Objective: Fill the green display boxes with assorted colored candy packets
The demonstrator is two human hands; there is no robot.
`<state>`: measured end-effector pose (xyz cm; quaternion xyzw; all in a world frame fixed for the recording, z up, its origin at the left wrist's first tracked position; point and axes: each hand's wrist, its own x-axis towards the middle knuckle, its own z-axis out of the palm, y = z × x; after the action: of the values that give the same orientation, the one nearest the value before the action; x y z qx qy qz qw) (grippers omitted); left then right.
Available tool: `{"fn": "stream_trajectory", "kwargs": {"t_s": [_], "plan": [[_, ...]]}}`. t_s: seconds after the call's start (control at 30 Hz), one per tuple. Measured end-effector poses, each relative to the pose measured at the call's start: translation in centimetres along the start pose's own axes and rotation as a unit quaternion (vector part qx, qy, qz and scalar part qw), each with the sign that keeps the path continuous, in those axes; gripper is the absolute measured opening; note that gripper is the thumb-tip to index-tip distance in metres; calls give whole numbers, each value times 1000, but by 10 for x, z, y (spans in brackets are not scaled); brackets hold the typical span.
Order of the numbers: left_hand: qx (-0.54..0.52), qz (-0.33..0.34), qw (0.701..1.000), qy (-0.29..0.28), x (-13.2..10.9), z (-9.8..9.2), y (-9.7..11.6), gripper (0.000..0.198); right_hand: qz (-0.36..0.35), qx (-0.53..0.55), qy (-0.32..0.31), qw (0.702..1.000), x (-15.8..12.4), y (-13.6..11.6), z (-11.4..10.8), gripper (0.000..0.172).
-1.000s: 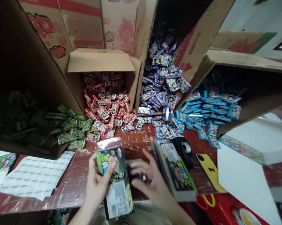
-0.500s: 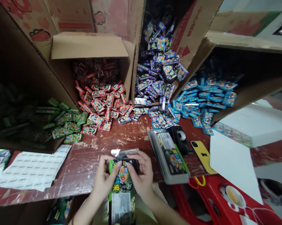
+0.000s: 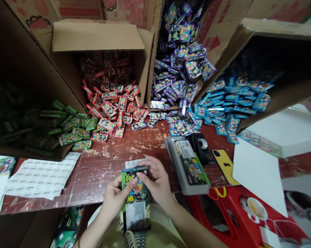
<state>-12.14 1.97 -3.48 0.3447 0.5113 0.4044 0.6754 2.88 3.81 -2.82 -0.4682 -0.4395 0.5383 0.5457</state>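
Observation:
Both hands hold a green and black printed box (image 3: 137, 196) upright at the table's front edge, with a pale label on its lower face. My left hand (image 3: 115, 194) grips its left side, thumb lying across the front. Along the right side, my right hand (image 3: 157, 182) has its thumb on the upper front and its fingers bent over the top, where a blue edge shows. Behind the box's top lies a small white printed piece (image 3: 132, 163), partly hidden. To the right are clear plastic cases (image 3: 177, 172) with a similar printed card.
Open cartons hold heaps of green (image 3: 80, 132), red (image 3: 111, 106), purple (image 3: 173, 86) and blue packets (image 3: 230, 100) spilling onto the table (image 3: 98, 175). A label sheet (image 3: 39, 177) lies left; a black tape dispenser (image 3: 200, 148), yellow phone (image 3: 224, 165) and cup on a red stool (image 3: 222, 213) are right.
The view has tilted down slightly. My right hand's fingers have shifted from the dark top opening to over the top edge, where blue now shows. The box remains in both hands.

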Motion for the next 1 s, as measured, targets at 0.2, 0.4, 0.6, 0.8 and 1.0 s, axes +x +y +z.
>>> {"fn": "stream_trajectory", "kwargs": {"t_s": [0.2, 0.4, 0.6, 0.8, 1.0], "plan": [[37, 99, 991, 76, 8, 3, 10, 27, 34, 43, -12, 998, 13, -5, 3, 70], [76, 135, 987, 53, 24, -11, 7, 20, -17, -51, -16, 998, 6, 16, -2, 64], [57, 87, 994, 44, 22, -19, -6, 25, 6, -71, -70, 995, 11, 8, -8, 63], [-8, 89, 992, 93, 21, -8, 6, 25, 142, 8, -79, 987, 38, -15, -4, 77], [-91, 27, 993, 75, 30, -6, 7, 24, 234, 96, -116, 960, 47, -17, -12, 74]]}}
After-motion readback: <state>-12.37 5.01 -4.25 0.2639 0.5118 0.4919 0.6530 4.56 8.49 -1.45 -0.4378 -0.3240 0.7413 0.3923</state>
